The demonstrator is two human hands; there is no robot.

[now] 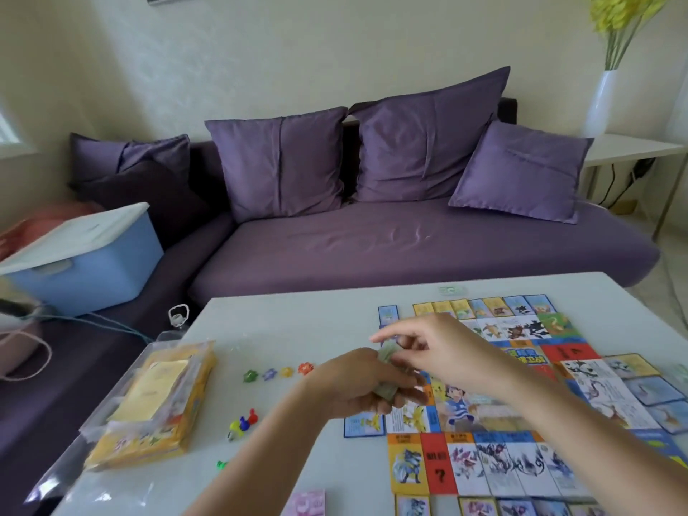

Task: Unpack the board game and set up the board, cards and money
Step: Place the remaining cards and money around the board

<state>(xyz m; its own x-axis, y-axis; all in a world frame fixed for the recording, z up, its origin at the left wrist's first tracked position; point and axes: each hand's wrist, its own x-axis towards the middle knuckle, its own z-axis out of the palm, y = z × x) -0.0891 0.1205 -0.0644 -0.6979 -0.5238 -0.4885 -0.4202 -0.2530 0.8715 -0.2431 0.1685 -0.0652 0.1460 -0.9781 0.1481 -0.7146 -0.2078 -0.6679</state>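
Only "?" legible, on red sq. (439, 465) of board (470, 408); other print too blurred.

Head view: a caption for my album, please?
Left hand and right hand hold play money by the laid-out board.

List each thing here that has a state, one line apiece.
Board: unfolded, flat on the table.
Money: a wad, held in both hands.
Left hand: grips the wad.
Right hand: pinches its top note.
Game box: lying flat, left of the board.
Blue bin: lid on.
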